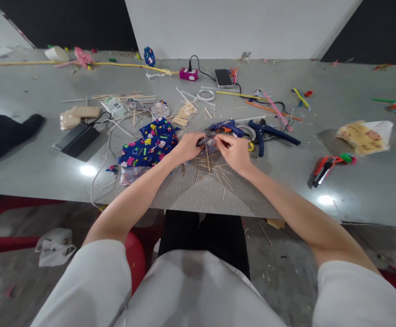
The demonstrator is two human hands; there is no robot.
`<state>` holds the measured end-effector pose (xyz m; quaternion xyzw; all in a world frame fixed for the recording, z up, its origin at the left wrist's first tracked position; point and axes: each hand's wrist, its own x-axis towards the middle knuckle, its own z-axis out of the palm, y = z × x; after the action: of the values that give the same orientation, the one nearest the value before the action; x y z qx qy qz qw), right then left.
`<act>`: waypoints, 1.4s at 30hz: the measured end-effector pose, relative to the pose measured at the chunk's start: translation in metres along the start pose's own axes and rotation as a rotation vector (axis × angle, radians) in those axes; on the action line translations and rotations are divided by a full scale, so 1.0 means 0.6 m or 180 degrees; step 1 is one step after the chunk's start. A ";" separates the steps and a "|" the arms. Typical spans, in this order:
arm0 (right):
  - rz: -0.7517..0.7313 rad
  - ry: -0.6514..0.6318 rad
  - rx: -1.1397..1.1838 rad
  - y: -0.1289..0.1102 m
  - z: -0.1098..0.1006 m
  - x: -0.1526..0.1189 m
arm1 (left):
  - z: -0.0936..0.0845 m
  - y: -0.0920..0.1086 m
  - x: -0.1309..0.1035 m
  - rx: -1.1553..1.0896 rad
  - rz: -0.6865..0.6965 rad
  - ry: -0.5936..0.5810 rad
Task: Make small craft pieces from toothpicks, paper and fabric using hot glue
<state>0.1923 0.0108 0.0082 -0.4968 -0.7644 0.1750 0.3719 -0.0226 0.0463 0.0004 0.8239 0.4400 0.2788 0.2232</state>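
Observation:
Both my hands meet over the middle of the table. Fingers of my left hand (pixel 191 146) are closed on one side of a small see-through plastic bag (pixel 210 144). My right hand (pixel 236 152) pinches the bag's other side. What the bag contains is too small to tell. A thin wooden stick (pixel 208 159) points down from between the hands, and I cannot tell whether it is held. Several toothpick-like sticks (pixel 218 175) lie scattered below. Blue patterned fabric (pixel 150 145) lies beside my left hand. Behind my right hand rests a blue glue gun (pixel 225 126).
A dark blue hand clamp (pixel 269 134) lies to the right, with a red and black box cutter (pixel 324 171) farther out. At left are a black box (pixel 77 140) and white cable (pixel 108 145). A purple power socket (pixel 188 74) and a phone (pixel 223 77) sit at the back.

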 end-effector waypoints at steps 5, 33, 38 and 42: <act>-0.0063 0.0008 -0.0047 0.000 0.000 0.000 | 0.001 0.001 -0.001 -0.0001 0.0018 0.0042; -0.0555 0.0102 -0.0033 0.014 0.012 0.009 | 0.000 -0.002 0.001 0.0094 0.0036 0.0002; -0.0607 0.0060 -0.0110 0.011 0.009 0.010 | 0.000 -0.003 0.002 0.0107 0.0001 0.0012; -0.0612 0.0032 -0.0117 0.014 0.011 0.011 | 0.001 -0.005 0.002 0.0111 0.0034 0.0021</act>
<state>0.1912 0.0212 0.0011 -0.4287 -0.8097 0.1220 0.3816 -0.0231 0.0486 -0.0015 0.8291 0.4411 0.2749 0.2058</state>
